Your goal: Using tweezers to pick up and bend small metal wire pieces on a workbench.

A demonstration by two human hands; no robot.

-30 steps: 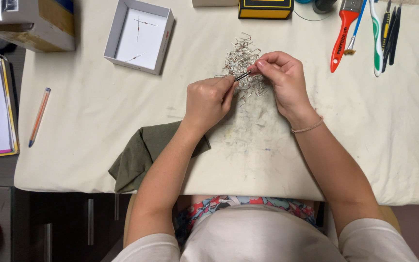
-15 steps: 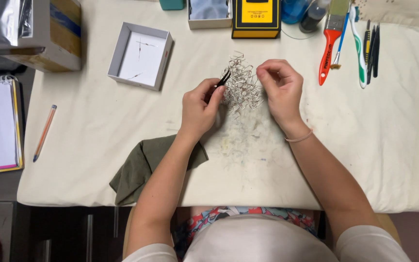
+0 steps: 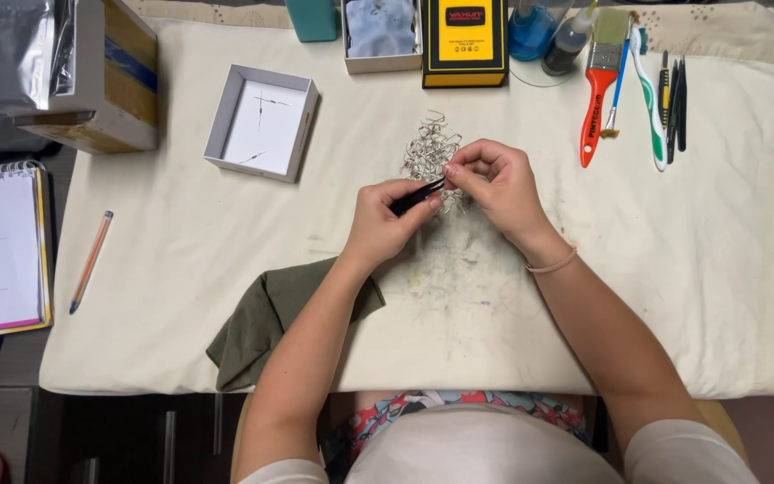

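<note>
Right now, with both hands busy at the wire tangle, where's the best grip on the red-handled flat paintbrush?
Take the red-handled flat paintbrush by the middle of its handle, coming from above with fingers across its width. It lies flat on the cream cloth, bristles toward the far edge and handle toward the person. A thin blue-handled brush lies close on its right, so the left side looks clearer.

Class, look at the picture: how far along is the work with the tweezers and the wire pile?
Done: a few thin pieces lie in the white box. In hand: the left hand holds black tweezers, its tip meeting the right hand, which pinches something too small to tell. Left: the tangled pile of wire bits beside the hands remains sizeable.
</note>
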